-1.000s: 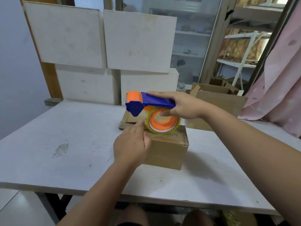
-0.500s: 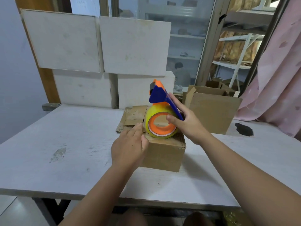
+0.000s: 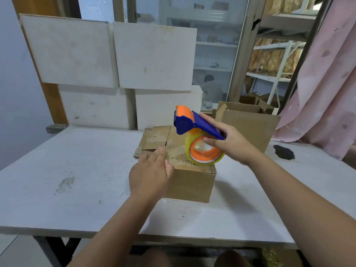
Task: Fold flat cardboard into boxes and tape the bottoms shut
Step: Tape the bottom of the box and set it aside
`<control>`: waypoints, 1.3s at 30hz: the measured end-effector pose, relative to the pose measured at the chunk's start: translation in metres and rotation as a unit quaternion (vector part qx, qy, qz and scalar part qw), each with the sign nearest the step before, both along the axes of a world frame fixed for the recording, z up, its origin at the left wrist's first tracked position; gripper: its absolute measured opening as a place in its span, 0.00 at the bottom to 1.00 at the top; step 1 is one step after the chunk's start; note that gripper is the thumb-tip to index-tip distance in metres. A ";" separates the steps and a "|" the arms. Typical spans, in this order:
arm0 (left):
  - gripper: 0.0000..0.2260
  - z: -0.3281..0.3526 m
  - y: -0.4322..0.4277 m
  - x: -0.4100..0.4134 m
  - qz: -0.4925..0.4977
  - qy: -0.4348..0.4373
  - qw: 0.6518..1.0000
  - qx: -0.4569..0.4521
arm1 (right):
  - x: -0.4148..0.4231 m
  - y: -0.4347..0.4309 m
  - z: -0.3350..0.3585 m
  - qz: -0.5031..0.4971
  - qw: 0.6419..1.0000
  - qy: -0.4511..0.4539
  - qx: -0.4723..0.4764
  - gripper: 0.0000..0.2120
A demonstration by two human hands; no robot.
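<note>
The small cardboard box sat on the desk with its closed flaps turned up, directly under both hands. The left hand lay flat on the near-left part of those flaps, fingers straight and together, gripping nothing. It was probably pressing the flaps level so that the seam stayed closed and the box did not slide. The right hand was wrapped around the blue handle of the tape dispenser, thumb through the orange core. The tape roll touched the box top just beside the left fingertips, and the orange cutter end was tilted up and away from the person. That suited drawing or cutting a strip along the seam, where a glossy band looked like tape already laid. Just beyond the left fingertips lay a stack of flat cardboard, touching or nearly touching the box's far side, which could crowd a long pull. Past the right hand stood an open box, with a dark patch on the desk further right. White panels leaned at the back, and a pink curtain hung at the right.
</note>
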State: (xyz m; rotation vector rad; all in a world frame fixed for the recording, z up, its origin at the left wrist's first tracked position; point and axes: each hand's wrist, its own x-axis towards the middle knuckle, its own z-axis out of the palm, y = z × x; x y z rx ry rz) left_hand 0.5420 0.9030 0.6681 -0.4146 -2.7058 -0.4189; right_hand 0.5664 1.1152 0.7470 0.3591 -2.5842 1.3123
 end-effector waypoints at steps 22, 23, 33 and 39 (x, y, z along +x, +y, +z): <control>0.27 0.021 0.021 0.004 -0.096 -0.023 0.995 -0.023 | 0.004 0.004 0.015 0.017 1.000 -0.015 0.020 0.27; 0.27 0.021 0.022 0.004 -0.098 -0.023 0.995 -0.027 | 0.005 0.004 0.017 0.020 0.999 -0.021 0.036 0.27; 0.27 0.018 0.025 0.003 -0.103 -0.020 0.994 -0.018 | 0.017 0.021 0.009 -0.004 1.000 -0.004 -0.017 0.27; 0.27 0.019 0.025 0.007 -0.098 -0.027 0.995 -0.020 | 0.021 0.024 -0.016 -0.022 0.989 0.040 -0.138 0.29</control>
